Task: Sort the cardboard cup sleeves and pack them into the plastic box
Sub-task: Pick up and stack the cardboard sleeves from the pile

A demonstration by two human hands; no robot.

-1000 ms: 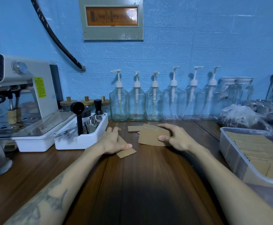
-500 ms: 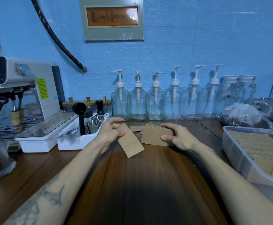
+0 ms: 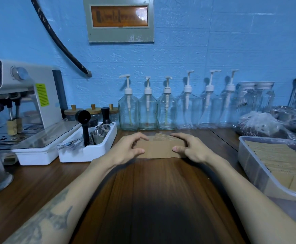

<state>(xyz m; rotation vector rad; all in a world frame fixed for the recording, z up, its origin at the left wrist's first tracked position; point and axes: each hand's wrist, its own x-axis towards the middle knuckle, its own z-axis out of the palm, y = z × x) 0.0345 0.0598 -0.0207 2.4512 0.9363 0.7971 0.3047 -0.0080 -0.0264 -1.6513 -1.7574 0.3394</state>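
I see my left hand (image 3: 126, 150) and right hand (image 3: 190, 148) gripping opposite ends of a stack of cardboard cup sleeves (image 3: 158, 149) lying flat on the wooden counter (image 3: 152, 199), fingers curled over the top edge, thumbs pressed on the near face. The plastic box (image 3: 259, 175), already holding rows of sleeves, sits well apart on my right.

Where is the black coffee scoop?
In the head view, the black coffee scoop stands upright in the white tray on the left side, between the coffee machine and the left hand.
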